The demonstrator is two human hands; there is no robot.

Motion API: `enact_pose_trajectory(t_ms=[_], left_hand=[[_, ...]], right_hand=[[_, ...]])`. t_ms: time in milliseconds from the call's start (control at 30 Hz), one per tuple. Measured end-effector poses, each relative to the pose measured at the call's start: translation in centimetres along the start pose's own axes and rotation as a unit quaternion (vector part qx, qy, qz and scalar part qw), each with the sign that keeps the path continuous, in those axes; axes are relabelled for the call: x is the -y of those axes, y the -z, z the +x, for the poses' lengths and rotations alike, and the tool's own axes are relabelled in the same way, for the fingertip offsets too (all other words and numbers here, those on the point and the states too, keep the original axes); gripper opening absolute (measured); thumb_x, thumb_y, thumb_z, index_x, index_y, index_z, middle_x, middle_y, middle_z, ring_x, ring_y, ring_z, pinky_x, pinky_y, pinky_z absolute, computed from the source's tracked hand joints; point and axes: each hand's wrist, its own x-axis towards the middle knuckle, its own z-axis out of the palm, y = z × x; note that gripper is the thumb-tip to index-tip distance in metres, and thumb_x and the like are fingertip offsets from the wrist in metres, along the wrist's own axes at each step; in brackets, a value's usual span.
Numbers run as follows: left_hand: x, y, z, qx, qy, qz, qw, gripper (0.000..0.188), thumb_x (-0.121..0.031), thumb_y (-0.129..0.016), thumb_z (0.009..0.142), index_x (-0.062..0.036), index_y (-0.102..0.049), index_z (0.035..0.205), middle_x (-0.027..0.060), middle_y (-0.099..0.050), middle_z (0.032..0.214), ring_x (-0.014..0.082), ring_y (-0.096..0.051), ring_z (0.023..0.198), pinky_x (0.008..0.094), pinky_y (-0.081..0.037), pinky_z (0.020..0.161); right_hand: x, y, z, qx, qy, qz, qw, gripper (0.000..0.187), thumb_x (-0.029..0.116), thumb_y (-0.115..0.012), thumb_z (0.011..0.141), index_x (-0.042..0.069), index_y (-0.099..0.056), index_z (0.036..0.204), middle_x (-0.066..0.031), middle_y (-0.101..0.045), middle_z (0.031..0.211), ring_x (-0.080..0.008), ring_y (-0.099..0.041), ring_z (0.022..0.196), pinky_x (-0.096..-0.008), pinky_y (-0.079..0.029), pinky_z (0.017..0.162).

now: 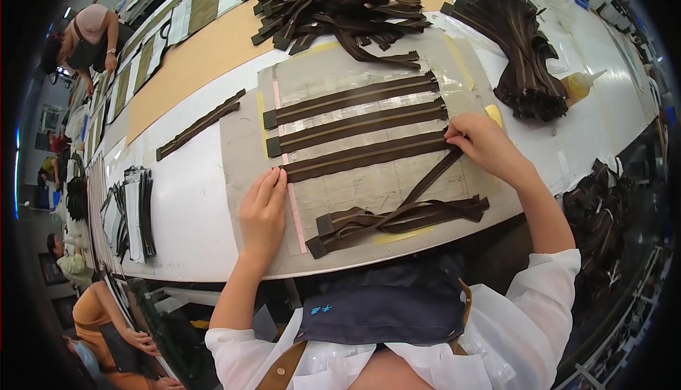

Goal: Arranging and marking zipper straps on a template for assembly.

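Evidently light and limp, the brown zipper (365, 156) lies across the grey board (243, 145), below two matching zippers (363, 128); its tape should bend easily, so the ends seem the surest holds. The left hand (262, 209) has its fingers together at the left end, grip unclear; the right hand (479, 141) pinches the right end. Loose zippers (397, 218) lie nearer the body.

White sleeves (546, 290) — navy apron (397, 322) — brown straps (286, 363)
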Motion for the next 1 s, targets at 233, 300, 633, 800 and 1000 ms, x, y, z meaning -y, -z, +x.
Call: enact_pose_trajectory(t_ms=[233,300,633,800,1000], left_hand=[[0.1,0.0,-0.3,0.01,-0.003,0.009,1.0,0.037,0.003,-0.066,0.085,0.0006,-0.071,0.122,0.0117,-0.07,0.121,0.0296,-0.067,0.115,0.039,-0.057,0.094],[0.1,0.1,-0.3,0.012,-0.004,0.007,1.0,0.038,0.004,-0.066,0.085,0.0007,-0.071,0.122,0.012,-0.07,0.121,0.0298,-0.067,0.115,0.039,-0.057,0.094],[0.0,0.1,-0.2,0.016,-0.004,0.001,1.0,0.038,0.005,-0.065,0.085,0.0025,-0.071,0.123,0.0136,-0.069,0.122,0.0305,-0.067,0.116,0.0392,-0.057,0.095],[0.0,0.2,-0.3,0.019,-0.001,0.0,1.0,0.038,0.005,-0.065,0.085,0.0029,-0.07,0.123,0.0139,-0.069,0.122,0.0306,-0.066,0.116,0.0392,-0.057,0.095],[0.2,0.1,-0.5,0.024,0.001,0.001,1.0,0.039,0.003,-0.067,0.085,0.0025,-0.07,0.124,0.0135,-0.068,0.124,0.0304,-0.066,0.118,0.0393,-0.057,0.095]], right_hand=[[-0.4,-0.4,0.0,-0.013,0.018,-0.027,0.999,0.006,0.001,-0.067,0.09,-0.002,-0.062,0.092,-0.0157,-0.066,0.088,-0.0347,-0.063,0.089,-0.0411,-0.05,0.08],[-0.2,-0.4,0.1,-0.007,0.019,-0.036,0.999,0.006,0.001,-0.067,0.09,-0.002,-0.062,0.091,-0.0158,-0.066,0.088,-0.035,-0.063,0.09,-0.042,-0.05,0.08],[-0.1,-0.2,0.4,0.015,0.024,-0.068,0.997,0.007,0.002,-0.067,0.089,0.0,-0.061,0.092,-0.0151,-0.065,0.088,-0.0354,-0.063,0.091,-0.0436,-0.05,0.081],[0.5,0.0,0.2,0.001,0.021,-0.111,0.994,0.011,0.005,-0.072,0.087,0.003,-0.063,0.091,-0.0106,-0.062,0.091,-0.0314,-0.06,0.092,-0.0414,-0.045,0.084],[-0.8,-1.2,-0.8,-0.105,0.062,-0.11,0.986,0.013,0.01,-0.076,0.085,0.008,-0.064,0.089,-0.0047,-0.059,0.085,-0.0256,-0.057,0.091,-0.037,-0.038,0.086]])
